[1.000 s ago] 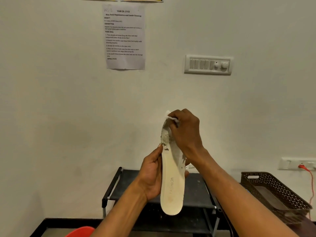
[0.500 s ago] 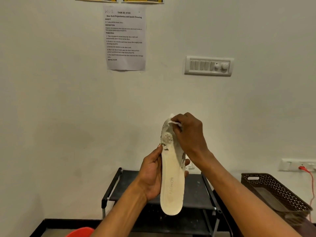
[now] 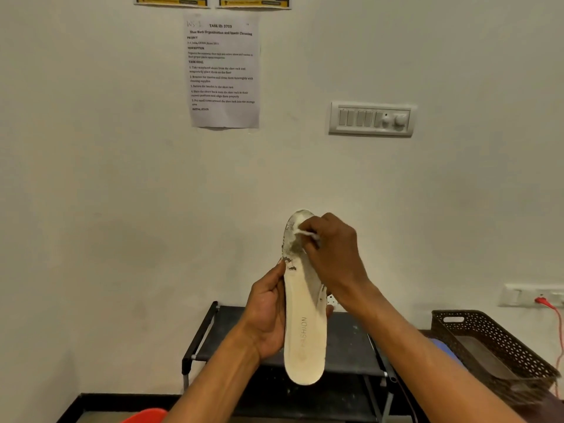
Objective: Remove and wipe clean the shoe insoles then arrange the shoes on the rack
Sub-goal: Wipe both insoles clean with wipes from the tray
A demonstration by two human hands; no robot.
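Observation:
A cream shoe insole (image 3: 303, 337) printed "FASHION" stands upright in front of me, its toe end up and worn grey. My left hand (image 3: 268, 312) grips it at the middle from the left side. My right hand (image 3: 332, 254) pinches a small white wipe (image 3: 302, 228) and presses it against the dirty toe part of the insole. Below and behind the hands stands the black shoe rack (image 3: 207, 328); its top shelf shows no shoes.
A dark perforated basket (image 3: 494, 340) sits at the right of the rack. A red object (image 3: 146, 415) peeks in at the bottom edge. On the wall hang a task sheet (image 3: 224, 71), a switch panel (image 3: 372, 119) and a socket with a red cable (image 3: 549, 303).
My right hand with the wipe has slid a little down and left over the toe part of the insole. The left hand holds the insole as before.

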